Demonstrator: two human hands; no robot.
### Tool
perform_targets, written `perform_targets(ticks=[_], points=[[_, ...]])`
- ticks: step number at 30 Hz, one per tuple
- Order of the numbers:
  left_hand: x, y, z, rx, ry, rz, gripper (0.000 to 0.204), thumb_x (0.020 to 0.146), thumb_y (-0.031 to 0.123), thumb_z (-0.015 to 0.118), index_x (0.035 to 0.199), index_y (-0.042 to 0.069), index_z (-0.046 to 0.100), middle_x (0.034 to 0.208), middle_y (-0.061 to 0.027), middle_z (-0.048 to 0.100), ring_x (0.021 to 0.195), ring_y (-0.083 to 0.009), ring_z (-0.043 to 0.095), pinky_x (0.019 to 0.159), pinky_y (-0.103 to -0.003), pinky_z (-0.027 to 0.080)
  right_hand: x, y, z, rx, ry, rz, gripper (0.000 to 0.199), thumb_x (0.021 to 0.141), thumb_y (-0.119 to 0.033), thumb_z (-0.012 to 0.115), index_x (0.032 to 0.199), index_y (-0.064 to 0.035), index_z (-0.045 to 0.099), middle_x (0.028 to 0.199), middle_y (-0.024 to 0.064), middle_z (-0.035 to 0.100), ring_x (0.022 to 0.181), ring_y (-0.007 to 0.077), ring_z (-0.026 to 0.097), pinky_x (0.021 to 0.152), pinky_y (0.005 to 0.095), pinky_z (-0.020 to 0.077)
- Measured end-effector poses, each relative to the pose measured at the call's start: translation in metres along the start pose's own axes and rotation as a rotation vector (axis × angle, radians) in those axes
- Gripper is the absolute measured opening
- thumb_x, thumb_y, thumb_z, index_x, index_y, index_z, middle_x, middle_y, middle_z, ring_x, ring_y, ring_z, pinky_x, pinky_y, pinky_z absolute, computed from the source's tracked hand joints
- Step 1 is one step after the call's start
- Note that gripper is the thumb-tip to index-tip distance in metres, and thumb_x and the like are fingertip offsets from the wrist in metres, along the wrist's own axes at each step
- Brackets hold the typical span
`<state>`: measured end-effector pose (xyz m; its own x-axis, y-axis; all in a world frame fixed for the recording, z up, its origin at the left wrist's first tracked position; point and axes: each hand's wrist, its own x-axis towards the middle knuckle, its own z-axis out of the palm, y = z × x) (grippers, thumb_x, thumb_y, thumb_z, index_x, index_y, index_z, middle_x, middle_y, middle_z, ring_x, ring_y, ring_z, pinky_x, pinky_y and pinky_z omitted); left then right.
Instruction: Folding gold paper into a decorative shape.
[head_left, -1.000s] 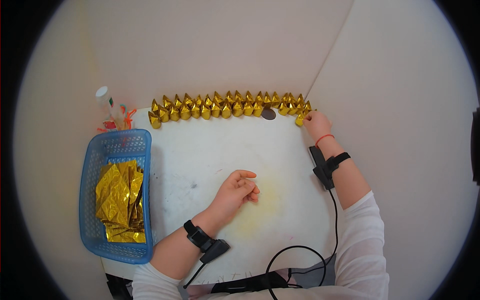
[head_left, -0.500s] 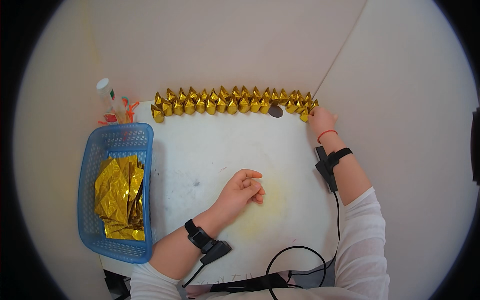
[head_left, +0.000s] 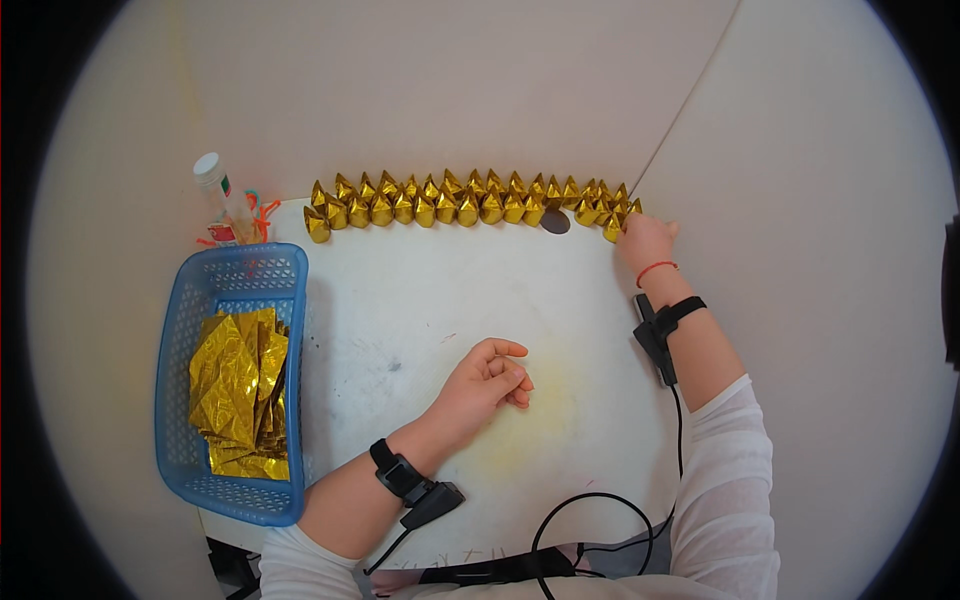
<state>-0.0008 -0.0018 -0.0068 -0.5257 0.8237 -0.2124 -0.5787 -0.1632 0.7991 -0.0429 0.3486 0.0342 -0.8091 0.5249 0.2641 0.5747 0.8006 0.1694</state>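
The right hand (head_left: 645, 240) has stayed at the far right end of the row of folded gold paper ingots (head_left: 470, 202) along the white table's (head_left: 420, 290) back edge, fingers touching the last ingot (head_left: 612, 231), grip unclear, suggesting placement; the left hand (head_left: 488, 380) rests loosely curled, empty, nearer than the row.

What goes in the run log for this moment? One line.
left hand: curled, resting on table | right hand: at right end of gold folded pieces
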Motion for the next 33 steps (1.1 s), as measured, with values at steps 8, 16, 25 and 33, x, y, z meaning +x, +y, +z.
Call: perform_targets(ticks=[8,16,25,33], points=[[-0.001,0.0,-0.001,0.017,0.005,0.006,0.024,0.1,0.008,0.05,0.123,0.001,0.047,0.092,-0.0092,0.061,0.081,-0.0169,0.06,0.08,-0.033,0.052,-0.018,-0.011,-0.009,0.046,0.036,-0.054,0.016,0.085,-0.018,0.057,0.09,-0.0104,0.07,0.087,0.0132,0.071,0.084,0.0304,0.068,0.087,0.0457,0.0391],[-0.003,0.005,0.004,0.026,0.007,-0.009,0.025,0.099,0.007,0.051,0.123,0.001,0.047,0.094,-0.0094,0.059,0.084,-0.0181,0.059,0.08,-0.034,0.051,-0.032,-0.021,0.005,0.011,-0.279,-0.175,0.048,0.086,-0.008,0.047,0.134,-0.0117,0.052,0.098,0.0136,0.071,0.091,0.0313,0.068,0.077,0.0434,0.0532],[-0.001,0.002,0.001,-0.012,0.002,-0.01,0.024,0.099,0.007,0.051,0.122,0.001,0.047,0.092,-0.01,0.06,0.082,-0.0183,0.059,0.079,-0.033,0.05,-0.026,-0.018,0.003,-0.038,-0.325,-0.125,0.053,0.09,-0.011,0.044,0.143,-0.013,0.046,0.104,0.0123,0.071,0.096,0.0274,0.069,0.083,0.0413,0.0519],[-0.001,0.0,0.003,-0.012,0.004,-0.004,0.023,0.099,0.007,0.051,0.121,0.001,0.048,0.092,-0.0099,0.06,0.082,-0.0181,0.059,0.079,-0.032,0.05,-0.034,-0.018,0.0,-0.021,-0.287,-0.184,0.054,0.088,-0.009,0.046,0.141,-0.0159,0.048,0.1,0.0117,0.071,0.092,0.0287,0.069,0.079,0.0422,0.0527]])
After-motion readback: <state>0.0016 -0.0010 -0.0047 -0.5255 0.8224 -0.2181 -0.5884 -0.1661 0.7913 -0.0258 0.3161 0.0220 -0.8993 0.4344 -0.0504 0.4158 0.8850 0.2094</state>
